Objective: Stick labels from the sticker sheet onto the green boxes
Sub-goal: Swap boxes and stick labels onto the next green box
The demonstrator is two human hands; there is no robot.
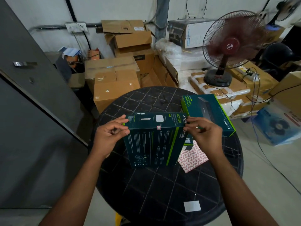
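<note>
We log, left to right:
- Left hand (pixel 110 136): fingers curled, gripping left end of Omada box (pixel 153 139).
- Omada box: held between our two hands, upright on round black table (pixel 162 193); small red-bordered label (pixel 158 127) on top front edge, midway between grips.
- Right hand (pixel 203 136): fingers curled round right end of same box.
- Sticker sheet (pixel 192 158): flat on table, below right hand, partly under box.
- Second green box (pixel 210 111): flat on table, just beyond right hand.
</note>
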